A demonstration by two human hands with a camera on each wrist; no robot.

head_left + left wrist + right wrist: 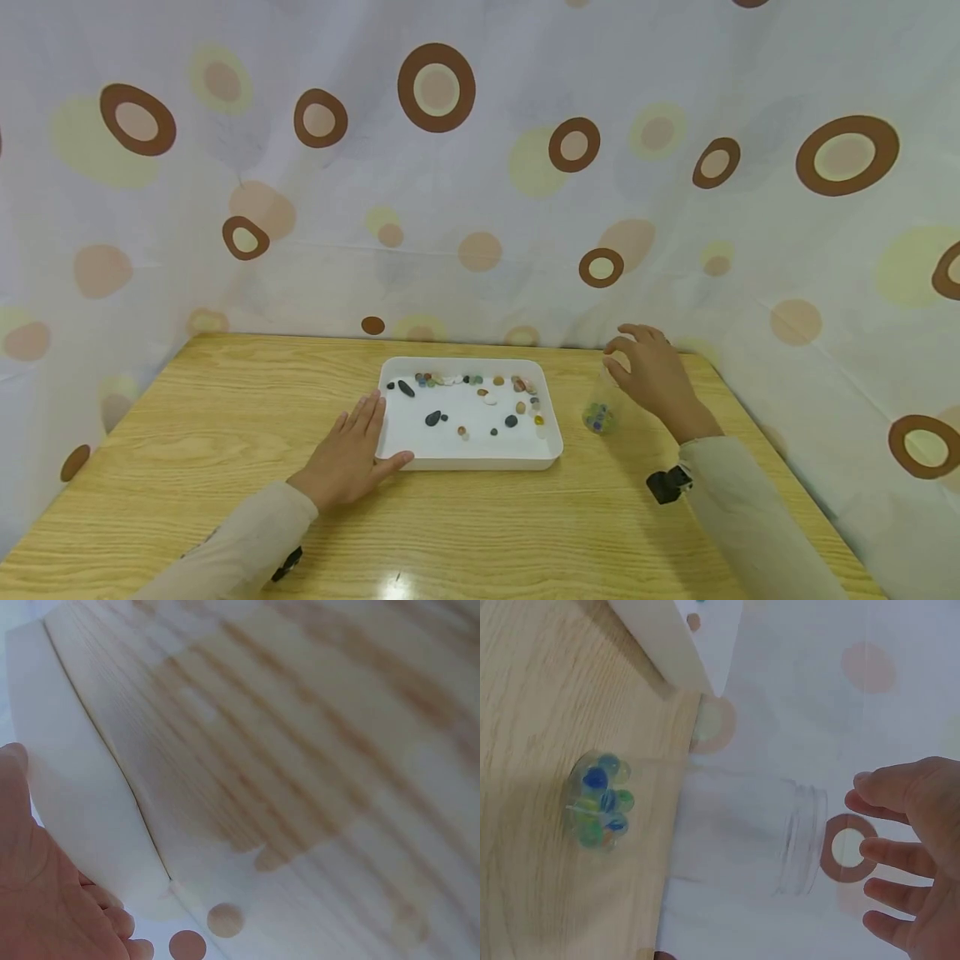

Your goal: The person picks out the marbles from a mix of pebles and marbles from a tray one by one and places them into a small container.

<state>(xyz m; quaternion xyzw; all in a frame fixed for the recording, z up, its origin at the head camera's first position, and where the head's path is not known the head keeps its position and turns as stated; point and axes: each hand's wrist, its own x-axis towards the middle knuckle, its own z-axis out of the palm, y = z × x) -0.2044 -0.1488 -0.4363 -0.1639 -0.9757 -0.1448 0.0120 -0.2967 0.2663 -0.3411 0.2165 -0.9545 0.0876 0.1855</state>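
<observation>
My left hand lies with straight fingers along the left side of a white tray, its thumb by the front rim. In the left wrist view the palm is against the tray's outer wall. Dark pebbles, pale stones and several coloured marbles are scattered inside the tray. To its right stands a clear jar, upright and without a lid, with blue and green marbles at the bottom. Just above the jar's mouth is my right hand, fingers slightly bent and apart from the rim, nothing visible in them.
The wooden table reaches back to a patterned cloth hanging behind and at both sides. The jar stands near the table's right side, a short gap from the tray.
</observation>
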